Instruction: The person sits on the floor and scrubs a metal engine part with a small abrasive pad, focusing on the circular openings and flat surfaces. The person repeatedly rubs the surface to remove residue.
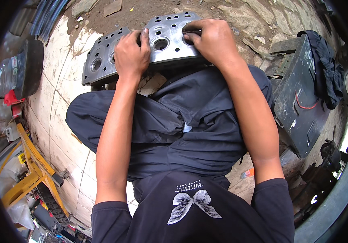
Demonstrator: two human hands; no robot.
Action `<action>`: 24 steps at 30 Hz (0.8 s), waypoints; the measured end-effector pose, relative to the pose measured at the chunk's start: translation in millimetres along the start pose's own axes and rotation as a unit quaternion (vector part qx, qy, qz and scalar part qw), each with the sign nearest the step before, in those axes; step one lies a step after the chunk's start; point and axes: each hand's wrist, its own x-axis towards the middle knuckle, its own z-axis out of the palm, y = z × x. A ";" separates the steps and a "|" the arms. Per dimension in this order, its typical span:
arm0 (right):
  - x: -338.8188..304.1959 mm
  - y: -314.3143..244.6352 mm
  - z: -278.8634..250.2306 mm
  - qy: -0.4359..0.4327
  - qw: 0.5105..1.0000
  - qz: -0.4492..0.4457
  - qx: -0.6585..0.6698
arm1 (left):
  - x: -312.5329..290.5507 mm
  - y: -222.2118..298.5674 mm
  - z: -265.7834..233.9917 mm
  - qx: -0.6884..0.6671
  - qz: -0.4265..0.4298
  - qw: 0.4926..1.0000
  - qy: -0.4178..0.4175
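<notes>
A machined metal cylinder head [168, 31] with round ports and many small holes lies at the far side, in front of my crossed legs. My left hand [132, 54] rests on its middle, fingers bent over the surface and the thumb pointing away from me. On the right part, my right hand [216, 40] is closed, with fingertips and thumb at the rim of a round port. Something dark shows between those fingers, too small to make out. The left hand covers part of another port.
A dark metal box [299, 101] with cloth [324, 69] draped over it stands at the right. To the left are a yellow metal frame [30, 178], a tire [54, 204] and a large clear bottle [6, 77]. Pale tiles [54, 109] meet dirt and stones at the far side.
</notes>
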 end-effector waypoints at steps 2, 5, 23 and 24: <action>-0.5 -0.7 8.2 0.011 1.000 -0.021 -0.001 | 0.4 0.5 -0.5 0.000 -0.001 1.000 -0.002; 2.9 3.3 10.8 0.012 1.000 -0.001 0.007 | 0.2 -0.6 0.1 -0.005 0.002 1.000 -0.005; 3.9 -1.2 14.6 0.030 0.998 0.023 -0.046 | 0.2 3.3 -1.3 -0.007 0.003 1.000 -0.001; 1.0 -3.7 15.2 0.030 1.000 0.007 0.002 | 0.1 4.5 -4.5 -0.004 -0.013 1.000 -0.023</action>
